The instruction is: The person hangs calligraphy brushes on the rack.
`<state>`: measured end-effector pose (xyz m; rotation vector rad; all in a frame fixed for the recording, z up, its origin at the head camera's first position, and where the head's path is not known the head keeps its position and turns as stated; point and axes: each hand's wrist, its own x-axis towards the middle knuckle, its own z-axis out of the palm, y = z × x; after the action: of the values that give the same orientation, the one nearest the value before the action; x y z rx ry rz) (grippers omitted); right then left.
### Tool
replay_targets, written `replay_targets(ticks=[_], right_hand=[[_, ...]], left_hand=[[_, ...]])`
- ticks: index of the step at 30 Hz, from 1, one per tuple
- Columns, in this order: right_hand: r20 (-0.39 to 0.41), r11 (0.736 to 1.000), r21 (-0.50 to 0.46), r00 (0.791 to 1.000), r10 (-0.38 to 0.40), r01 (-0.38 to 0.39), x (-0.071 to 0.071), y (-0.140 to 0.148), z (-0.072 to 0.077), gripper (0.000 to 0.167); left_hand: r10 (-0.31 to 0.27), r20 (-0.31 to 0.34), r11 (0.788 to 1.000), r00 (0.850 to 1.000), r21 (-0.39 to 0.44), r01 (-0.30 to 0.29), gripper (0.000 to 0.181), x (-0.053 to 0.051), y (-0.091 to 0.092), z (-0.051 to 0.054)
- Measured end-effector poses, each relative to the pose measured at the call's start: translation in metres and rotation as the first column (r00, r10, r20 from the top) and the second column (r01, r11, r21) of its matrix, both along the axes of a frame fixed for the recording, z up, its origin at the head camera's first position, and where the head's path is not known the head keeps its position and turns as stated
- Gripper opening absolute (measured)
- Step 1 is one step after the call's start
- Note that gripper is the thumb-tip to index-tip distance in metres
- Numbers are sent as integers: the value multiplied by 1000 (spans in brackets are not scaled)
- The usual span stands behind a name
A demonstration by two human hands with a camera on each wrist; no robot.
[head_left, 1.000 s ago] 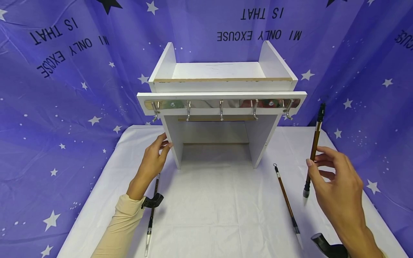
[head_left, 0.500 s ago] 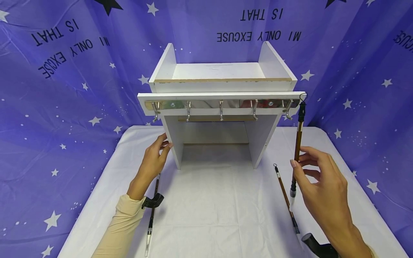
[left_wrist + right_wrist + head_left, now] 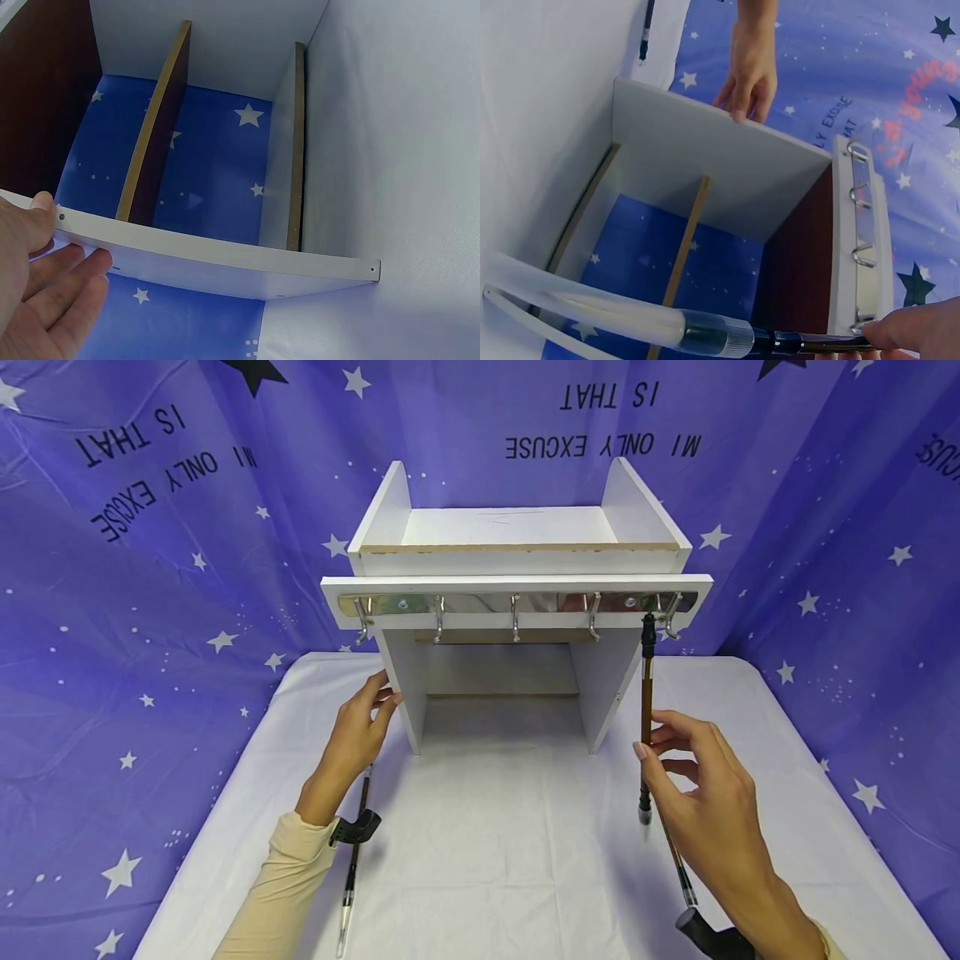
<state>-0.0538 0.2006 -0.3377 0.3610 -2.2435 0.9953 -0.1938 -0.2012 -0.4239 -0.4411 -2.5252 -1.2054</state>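
Note:
My right hand pinches a calligraphy brush by its brown handle, upright with the tip down. The brush's top overlaps the hook rail just left of the rightmost hook; whether they touch I cannot tell, and its loop is hard to make out. In the right wrist view its pale tip points left. My left hand grips the front edge of the left side panel on a white shelf unit, thumb on the edge, fingers along the outer face.
A second brush lies on the white cloth, partly hidden behind the right hand. Another brush lies under the left wrist. A purple star-printed curtain hangs behind and at both sides.
My right hand has carried the upright brush leftward, from right of the shelf unit to in front of the rail's right end. The left hand has stayed in place.

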Motion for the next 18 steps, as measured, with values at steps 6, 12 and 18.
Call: replay_targets(ticks=[6, 12, 18], right_hand=[[24, 1000, -6, 999, 21, -21, -5, -8, -10, 49], [54, 999, -25, 998, 40, -39, -10, -16, -19, 46], [75, 998, -35, 996, 53, -50, -13, -19, -25, 45]], left_hand=[[2, -1, 1000, 1000, 4, -2, 43, 0, -1, 0], [-1, -2, 1000, 1000, 5, 1, 43, 0, 0, 0], [-5, -8, 1000, 1000, 7, 5, 43, 0, 0, -1]])
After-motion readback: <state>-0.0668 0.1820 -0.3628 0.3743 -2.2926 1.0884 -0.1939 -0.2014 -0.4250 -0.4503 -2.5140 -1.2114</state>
